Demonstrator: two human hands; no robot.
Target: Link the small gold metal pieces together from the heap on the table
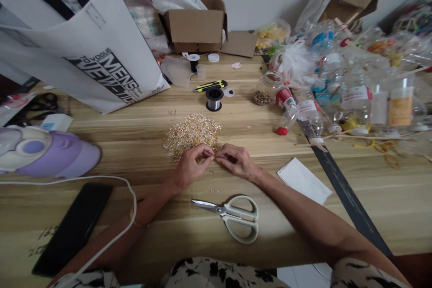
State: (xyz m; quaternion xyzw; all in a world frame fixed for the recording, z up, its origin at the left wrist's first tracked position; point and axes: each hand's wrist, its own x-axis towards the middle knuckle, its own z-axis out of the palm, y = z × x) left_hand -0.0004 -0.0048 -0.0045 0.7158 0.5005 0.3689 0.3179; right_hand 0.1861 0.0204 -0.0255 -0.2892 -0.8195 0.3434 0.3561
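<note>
My left hand (pixel 195 165) and my right hand (pixel 237 160) meet at the near edge of a pile of small gold and silver beaded pieces (pixel 194 132). Thumb and forefinger are pinched together on each hand, the tips almost touching. Whatever lies between them is too small to make out. Just below the fingertips, a tiny piece (pixel 211 172) rests on the table, and a short row of small pieces (pixel 214 191) lies nearer to me. Scissors with pale handles (pixel 241 218) lie in front of my hands, blades pointing left.
Beyond the pile stand a spool of silver wire (pixel 214 100) and a yellow-black utility knife (pixel 211 85). A glass jar of beads (pixel 266 87) and many plastic bottles (pixel 308 114) crowd the right. A black phone (pixel 72 229) and white cable (pixel 130 193) lie left.
</note>
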